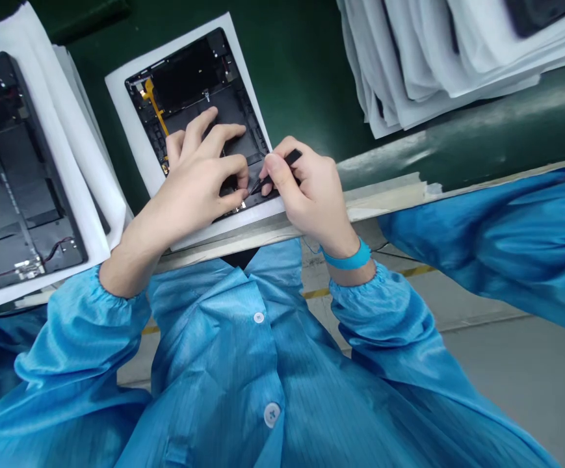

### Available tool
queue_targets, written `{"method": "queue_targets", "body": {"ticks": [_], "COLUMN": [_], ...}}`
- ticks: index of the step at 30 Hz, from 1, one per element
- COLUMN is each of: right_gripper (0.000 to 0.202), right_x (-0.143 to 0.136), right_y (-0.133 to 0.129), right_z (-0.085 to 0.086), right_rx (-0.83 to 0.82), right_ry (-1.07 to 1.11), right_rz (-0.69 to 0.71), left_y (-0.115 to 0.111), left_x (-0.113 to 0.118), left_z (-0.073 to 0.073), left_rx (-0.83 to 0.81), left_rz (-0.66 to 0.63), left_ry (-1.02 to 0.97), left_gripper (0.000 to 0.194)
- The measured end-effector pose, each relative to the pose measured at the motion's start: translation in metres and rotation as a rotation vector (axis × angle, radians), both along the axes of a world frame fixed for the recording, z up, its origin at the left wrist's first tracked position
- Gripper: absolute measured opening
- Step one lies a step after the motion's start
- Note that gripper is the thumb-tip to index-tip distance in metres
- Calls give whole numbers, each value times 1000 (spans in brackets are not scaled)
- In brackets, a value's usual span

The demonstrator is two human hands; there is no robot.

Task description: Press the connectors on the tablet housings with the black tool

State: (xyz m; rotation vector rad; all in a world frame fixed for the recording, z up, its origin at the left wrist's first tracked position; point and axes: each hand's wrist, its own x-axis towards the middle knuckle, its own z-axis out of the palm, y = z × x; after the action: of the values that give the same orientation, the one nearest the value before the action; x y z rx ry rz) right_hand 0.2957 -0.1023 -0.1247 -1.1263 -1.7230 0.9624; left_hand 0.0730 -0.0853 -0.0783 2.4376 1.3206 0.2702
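Beneath spread left hand [198,175], opened device [189,81], right grip [307,185] at its corner, pinched on black tool [292,156]

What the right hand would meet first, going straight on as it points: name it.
Probably the left hand: its thumb and index finger lie just beyond the tip of the pointed black tool in the right hand, though depth is unclear.

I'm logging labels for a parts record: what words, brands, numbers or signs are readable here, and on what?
No text can be read anywhere in this picture.
Middle opened device: any marks on its parts are too small to read.
Left opened device: likewise too small.
Blue wristband, black tool: no lettering visible.
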Motion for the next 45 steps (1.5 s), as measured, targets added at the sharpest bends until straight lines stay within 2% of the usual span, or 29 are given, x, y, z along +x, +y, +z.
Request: {"method": "queue_targets", "body": {"ticks": [8,13,17,22,26,31,35,40,45], "right_gripper": [50,51,50,47,46,47,45,45,47], "right_x": [-1,-1,-1,0,0,0,1,2,0], "right_y": [0,0,-1,-2,-2,-3,-2,-3,0], "right_z": [-2,-1,0,1,1,1,2,5,5], "right_rx": [15,3,3,27,46,30,21,30,-12], "right_ry": [23,41,60,39,5,-53,-102,-165,-88], "right_rz": [-7,-21,-29,-12,-16,9,29,31,-16], "left_y": [13,17,15,-4,-34,-60,-62,-58,-57], "left_x": [1,5,16,21,-1,-23,-22,-20,-20], "left_z": [-4,-6,2,14,6,-9,-15,-22,-27], "left_rx": [-22,8,94,127,111,164,212,195,182], "left_rz": [-9,-58,-108,-128,-33,-19,-22,-30,22], "left_ry": [47,39,-12,105,47,9,6,1,-65], "left_gripper": [11,15,27,41,41,46,40,50,34]}}
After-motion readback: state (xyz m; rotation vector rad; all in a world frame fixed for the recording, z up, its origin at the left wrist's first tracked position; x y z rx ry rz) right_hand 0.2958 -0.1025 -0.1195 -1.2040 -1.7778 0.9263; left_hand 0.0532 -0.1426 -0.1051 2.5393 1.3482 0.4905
